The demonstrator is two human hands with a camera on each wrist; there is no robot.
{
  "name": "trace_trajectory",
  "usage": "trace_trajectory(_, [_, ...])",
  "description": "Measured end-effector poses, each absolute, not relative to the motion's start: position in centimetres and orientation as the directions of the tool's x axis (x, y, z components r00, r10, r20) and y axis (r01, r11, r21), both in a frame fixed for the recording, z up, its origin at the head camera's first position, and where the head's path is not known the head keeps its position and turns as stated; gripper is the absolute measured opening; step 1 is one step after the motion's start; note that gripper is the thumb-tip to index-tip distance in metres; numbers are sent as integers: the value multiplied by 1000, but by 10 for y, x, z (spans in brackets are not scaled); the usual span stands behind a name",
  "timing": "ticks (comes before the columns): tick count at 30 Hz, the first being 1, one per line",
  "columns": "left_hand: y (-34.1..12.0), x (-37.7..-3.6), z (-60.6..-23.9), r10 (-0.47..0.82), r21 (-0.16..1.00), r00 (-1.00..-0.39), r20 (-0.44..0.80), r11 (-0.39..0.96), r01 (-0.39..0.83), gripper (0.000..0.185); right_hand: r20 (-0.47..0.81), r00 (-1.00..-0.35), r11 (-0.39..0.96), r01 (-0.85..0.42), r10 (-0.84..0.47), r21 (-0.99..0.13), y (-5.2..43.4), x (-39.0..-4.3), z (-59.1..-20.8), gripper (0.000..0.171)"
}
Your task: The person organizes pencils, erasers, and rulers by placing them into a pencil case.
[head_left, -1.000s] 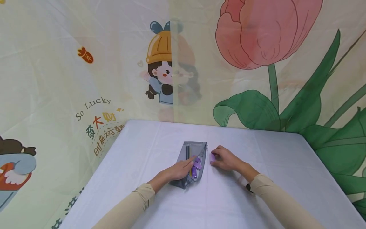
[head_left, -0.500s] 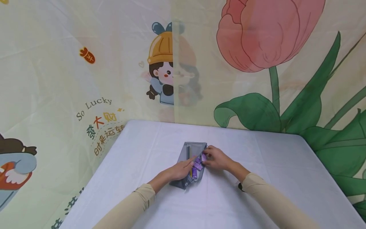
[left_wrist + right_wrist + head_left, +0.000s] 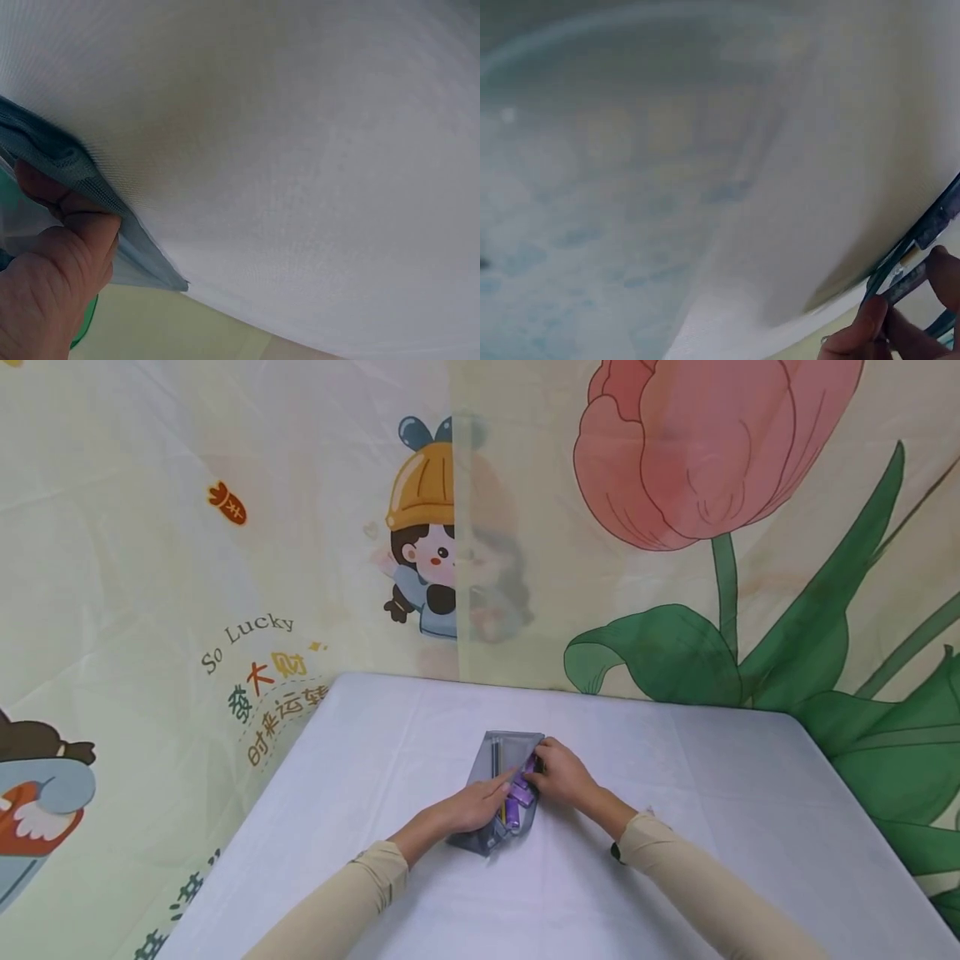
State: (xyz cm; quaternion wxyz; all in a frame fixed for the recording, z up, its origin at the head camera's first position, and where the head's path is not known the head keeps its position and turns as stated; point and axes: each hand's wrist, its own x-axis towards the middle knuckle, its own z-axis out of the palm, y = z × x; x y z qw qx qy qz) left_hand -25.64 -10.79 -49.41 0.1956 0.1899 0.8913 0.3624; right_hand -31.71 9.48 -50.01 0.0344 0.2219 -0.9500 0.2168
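A grey mesh pouch lies in the middle of the white table. Through the mesh show pencils and several purple pieces. My left hand lies on the pouch, and in the left wrist view its thumb and a finger pinch the pouch's mesh edge. My right hand is at the pouch's open right side, fingers curled, pinching a small purple piece at the mouth. In the right wrist view its fingertips sit against the pouch's zip edge.
Printed cloth hangs close behind and to the left of the table: a cartoon girl, a large pink tulip with green leaves. The table's rounded right corner is near the cloth. White tabletop stretches to both sides of the pouch.
My right hand, pinching the small purple piece, has moved left from the bare table to the pouch's mouth. The left hand has stayed on the pouch.
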Motion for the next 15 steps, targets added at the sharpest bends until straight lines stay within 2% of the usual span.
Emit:
trace_trajectory(4, [-108,-258,-496,482,721,-850,-211,664,197,53,179,-918,842,-396,-354,-367,89,-315,-501,42])
trace_trajectory(11, [-107,-258,-498,475,725,-851,-226,666,179,53,182,-942,878,-331,-283,-346,81,-311,-501,11])
trace_trajectory(15, [-107,-257,-497,468,727,-853,-231,665,168,53,179,-943,874,-329,-282,-358,84,-312,-503,13])
